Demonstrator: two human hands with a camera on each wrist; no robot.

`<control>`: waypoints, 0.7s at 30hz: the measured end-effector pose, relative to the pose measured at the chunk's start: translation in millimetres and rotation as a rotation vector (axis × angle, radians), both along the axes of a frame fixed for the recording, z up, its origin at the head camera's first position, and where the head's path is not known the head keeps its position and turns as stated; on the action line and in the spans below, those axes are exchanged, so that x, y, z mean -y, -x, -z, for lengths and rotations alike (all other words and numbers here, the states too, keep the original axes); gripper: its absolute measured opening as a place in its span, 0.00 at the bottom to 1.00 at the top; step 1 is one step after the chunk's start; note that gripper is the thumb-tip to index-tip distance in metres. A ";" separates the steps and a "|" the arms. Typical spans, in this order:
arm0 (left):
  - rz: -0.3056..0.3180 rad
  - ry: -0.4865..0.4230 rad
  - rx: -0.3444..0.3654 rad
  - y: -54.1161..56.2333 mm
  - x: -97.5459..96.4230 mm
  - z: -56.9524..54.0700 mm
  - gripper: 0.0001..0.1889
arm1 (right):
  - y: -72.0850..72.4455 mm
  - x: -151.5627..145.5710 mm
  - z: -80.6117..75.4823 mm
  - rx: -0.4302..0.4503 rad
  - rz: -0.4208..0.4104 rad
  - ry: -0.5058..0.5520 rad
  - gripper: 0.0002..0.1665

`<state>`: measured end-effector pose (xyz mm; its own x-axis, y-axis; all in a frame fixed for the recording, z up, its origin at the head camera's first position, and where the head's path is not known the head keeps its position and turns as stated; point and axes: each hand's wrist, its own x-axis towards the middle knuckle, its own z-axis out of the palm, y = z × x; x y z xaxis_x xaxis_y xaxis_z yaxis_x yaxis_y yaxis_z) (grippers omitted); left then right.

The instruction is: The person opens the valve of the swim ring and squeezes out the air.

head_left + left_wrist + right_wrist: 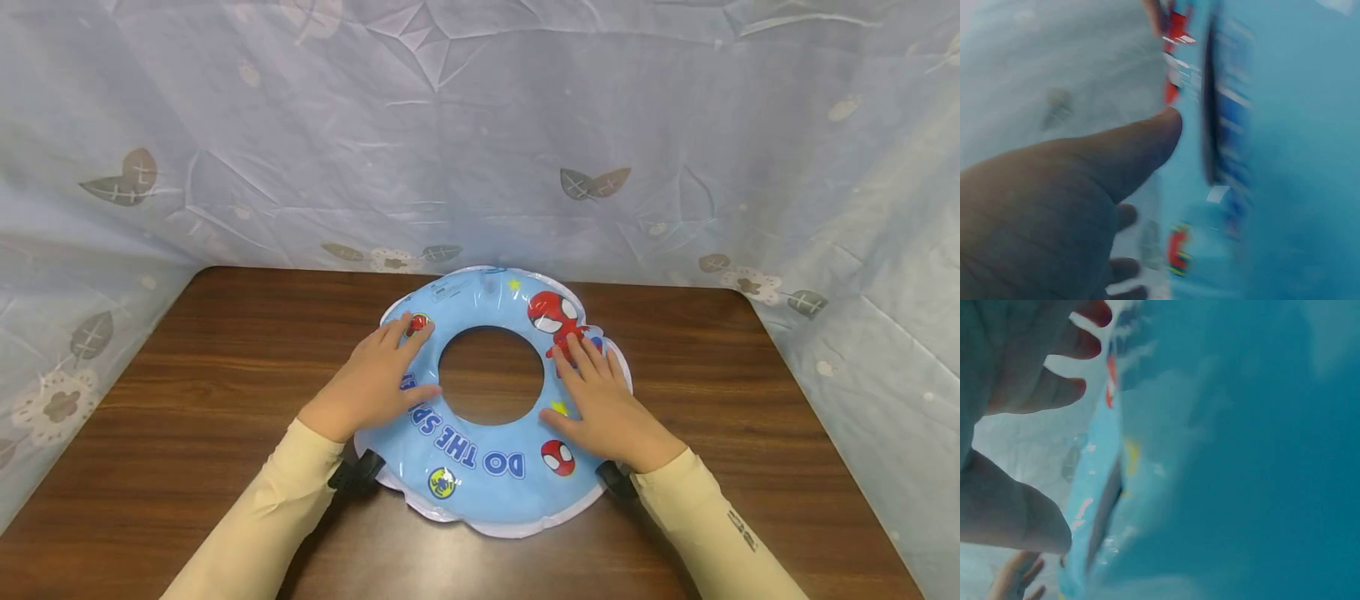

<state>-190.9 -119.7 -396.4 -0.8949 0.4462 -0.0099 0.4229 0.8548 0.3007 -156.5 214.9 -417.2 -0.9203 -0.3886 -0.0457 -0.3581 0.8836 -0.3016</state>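
A light blue inflatable swim ring point(487, 492) with red cartoon figures, yellow stars and blue lettering lies on the brown wooden table. Over its left side is my left hand point(378, 379), fingers spread and fairly straight. My right hand point(603, 408) lies over the right side, its fingers spread near the large red figure point(553, 312). Neither hand curls round the ring. In the left wrist view the thumb point(1141, 140) points toward the ring's surface point(1297, 162), which is blurred. The right wrist view shows the right thumb and fingertips close beside the ring point(1241, 456).
The wooden table point(247, 375) extends to both sides of the ring. A pale grey-blue curtain point(487, 125) with leaf and flower prints hangs behind the table and at its sides. A dark wrist strap piece point(367, 468) sits under the left forearm, another point(617, 479) under the right.
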 end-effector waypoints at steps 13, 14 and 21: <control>0.015 0.068 0.053 11.7 5.4 27.6 0.47 | 5.5 -6.2 14.3 0.105 -0.007 -0.009 0.58; 0.017 0.072 0.054 11.4 5.4 27.6 0.47 | 5.6 -6.2 14.4 0.109 -0.006 -0.006 0.58; 0.022 0.085 0.090 10.8 3.4 28.5 0.47 | 6.2 -4.9 15.4 0.135 -0.004 -0.009 0.57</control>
